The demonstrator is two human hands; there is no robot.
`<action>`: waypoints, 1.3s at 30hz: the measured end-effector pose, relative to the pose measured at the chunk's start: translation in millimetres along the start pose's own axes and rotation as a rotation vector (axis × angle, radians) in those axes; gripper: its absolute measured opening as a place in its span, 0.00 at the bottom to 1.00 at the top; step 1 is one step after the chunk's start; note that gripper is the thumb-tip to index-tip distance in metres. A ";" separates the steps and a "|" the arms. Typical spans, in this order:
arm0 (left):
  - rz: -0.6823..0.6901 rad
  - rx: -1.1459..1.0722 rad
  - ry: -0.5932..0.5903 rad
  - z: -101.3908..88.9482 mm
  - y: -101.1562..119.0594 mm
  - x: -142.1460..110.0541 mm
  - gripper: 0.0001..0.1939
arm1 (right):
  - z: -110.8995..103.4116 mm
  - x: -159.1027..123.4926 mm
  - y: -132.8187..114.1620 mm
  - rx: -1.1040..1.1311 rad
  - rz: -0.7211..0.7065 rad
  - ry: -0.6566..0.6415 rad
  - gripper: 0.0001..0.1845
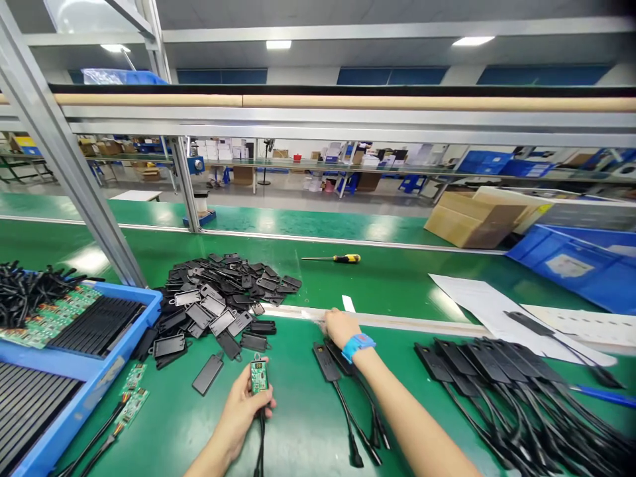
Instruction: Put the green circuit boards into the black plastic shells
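Note:
My left hand [243,404] is closed around a small green circuit board [259,376] with a tiny display; a metal loop shows at its top and black cables hang below. My right hand [342,328], wearing a blue wristband [358,346], is further forward with its fingers curled down; their tips are hidden. Just below it lies a black cased unit [325,362] with a cable, and a second one is partly covered by the hand. Left of the right fingers is a clear, shiny scrap [313,316]. A loose black cover [207,374] rests beside my left hand.
Black case halves [213,311] are heaped at centre left. Blue trays [149,308] of boards and covers stand left, near two wired boards [132,404]. Cabled units [491,364] lie in a row at right. A screwdriver [345,259], papers [472,298] and blue bin [571,258] are further back.

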State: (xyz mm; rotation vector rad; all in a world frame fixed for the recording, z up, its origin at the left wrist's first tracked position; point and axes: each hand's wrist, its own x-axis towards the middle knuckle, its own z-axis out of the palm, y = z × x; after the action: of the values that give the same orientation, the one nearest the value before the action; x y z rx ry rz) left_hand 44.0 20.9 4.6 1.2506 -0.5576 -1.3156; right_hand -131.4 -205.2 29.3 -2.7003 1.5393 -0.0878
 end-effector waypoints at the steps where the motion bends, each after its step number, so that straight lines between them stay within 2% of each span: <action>1: 0.016 -0.011 -0.003 -0.6 -0.5 0.6 0.36 | 0.4 6.4 -2.3 -0.015 0.002 -0.002 0.09; 6: 0.052 0.017 -0.015 -3.3 -0.3 1.3 0.30 | -0.9 34.7 -45.0 0.017 -0.128 0.023 0.11; 9: 0.030 0.026 -0.006 -3.6 0.8 0.6 0.30 | 4.6 52.6 -74.1 0.037 -0.151 0.041 0.10; 11: 0.010 0.019 0.002 -3.7 0.0 1.0 0.30 | 10.8 63.3 -87.8 0.037 -0.131 0.055 0.17; 13: -0.003 0.008 0.007 -3.9 -3.0 2.4 0.32 | 16.5 71.8 -96.3 0.039 -0.121 0.063 0.21; 16: -0.004 -0.005 0.008 -5.0 -9.6 5.1 0.33 | 20.0 79.5 -100.3 0.063 -0.159 0.055 0.16; 19: 0.007 -0.010 0.009 -6.1 -12.3 5.7 0.32 | 13.8 77.6 -96.0 0.123 -0.210 0.050 0.11; 23: 0.011 -0.026 0.006 -4.4 -5.4 2.3 0.31 | -4.9 51.4 -82.7 0.280 -0.235 0.121 0.13; 27: -0.035 -0.110 0.036 -0.3 3.5 -0.5 0.32 | -13.5 1.3 -72.9 0.496 -0.226 0.176 0.16; 29: -0.051 -0.168 0.051 1.2 5.5 -0.3 0.32 | -7.3 -26.6 -73.0 0.592 -0.211 0.164 0.17; 31: -0.038 -0.193 0.073 1.8 5.8 0.5 0.32 | 4.9 -52.0 -76.3 0.788 -0.174 0.119 0.18; 35: 0.079 -0.139 0.142 0.0 4.4 0.9 0.29 | 29.5 -86.0 -84.4 1.231 -0.034 -0.007 0.20; 37: 0.118 -0.107 0.156 -1.3 4.9 -0.3 0.26 | 33.0 -94.3 -85.9 1.251 0.017 0.032 0.20; 39: 0.114 -0.073 0.122 -1.8 6.3 -2.1 0.24 | 29.4 -99.1 -85.2 1.232 0.055 0.120 0.20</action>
State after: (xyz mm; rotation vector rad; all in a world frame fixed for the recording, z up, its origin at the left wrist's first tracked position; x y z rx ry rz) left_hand 47.6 22.1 10.3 1.2125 -0.4822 -1.1467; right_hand -106.7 -76.5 1.4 -1.6615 0.9972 -0.8684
